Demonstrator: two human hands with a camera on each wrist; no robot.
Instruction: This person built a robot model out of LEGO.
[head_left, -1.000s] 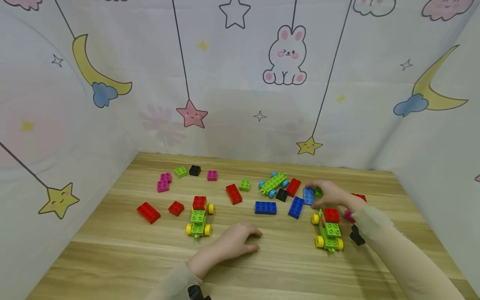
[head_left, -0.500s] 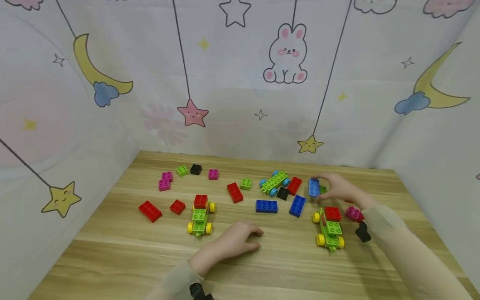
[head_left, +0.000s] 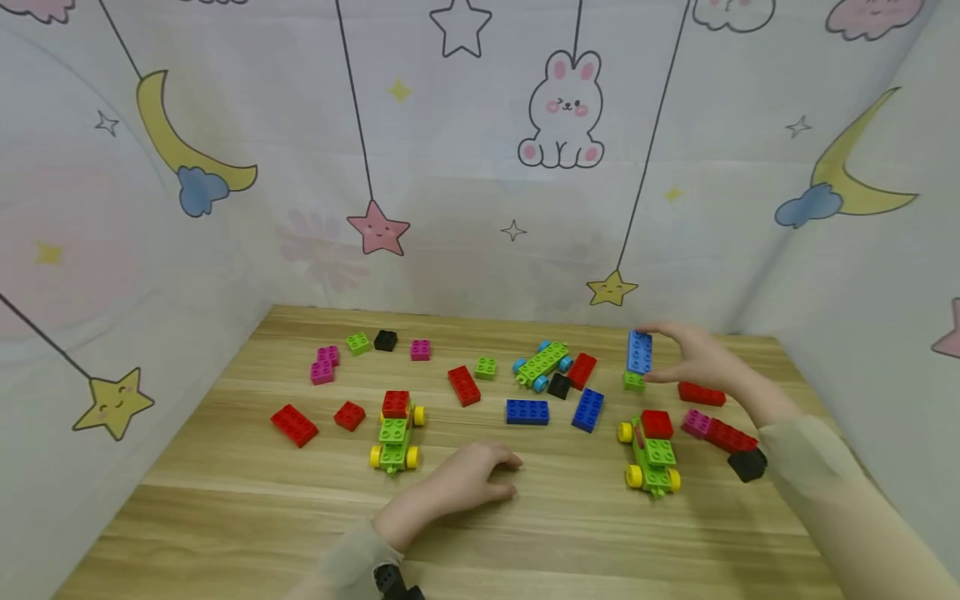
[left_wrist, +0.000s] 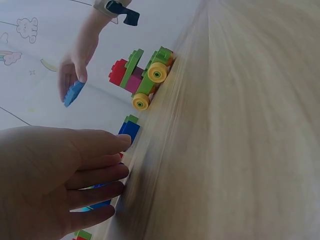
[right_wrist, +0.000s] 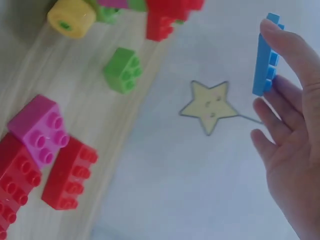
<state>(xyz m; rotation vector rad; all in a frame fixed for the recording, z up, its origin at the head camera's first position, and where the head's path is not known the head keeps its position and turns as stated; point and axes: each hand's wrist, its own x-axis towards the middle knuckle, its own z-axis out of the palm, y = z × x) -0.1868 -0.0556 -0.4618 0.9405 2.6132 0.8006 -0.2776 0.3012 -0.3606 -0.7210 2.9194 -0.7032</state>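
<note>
Above tbl (head_left: 570, 537), R hand (head_left: 701, 360) pinching lt-blue brick (head_left: 640, 352)

Light-blue brick (head_left: 640, 352): no lettering could be read.
Loose bricks (head_left: 527, 412): no brand was legible.
Toy cars (head_left: 660, 452): no number was legible.
Printed backdrop (head_left: 450, 187): no words could be read.

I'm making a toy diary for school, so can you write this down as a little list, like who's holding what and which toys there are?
Right hand: holds a light blue brick up above the table
Left hand: holds nothing, low by the table
Yellow-wheeled cars: two, a left car and a right car
Blue-wheeled toy: a green base, nothing stacked on it
Dark blue bricks: two, one sideways brick and one slanted brick
Behind: white backdrop with a winking bunny
</note>
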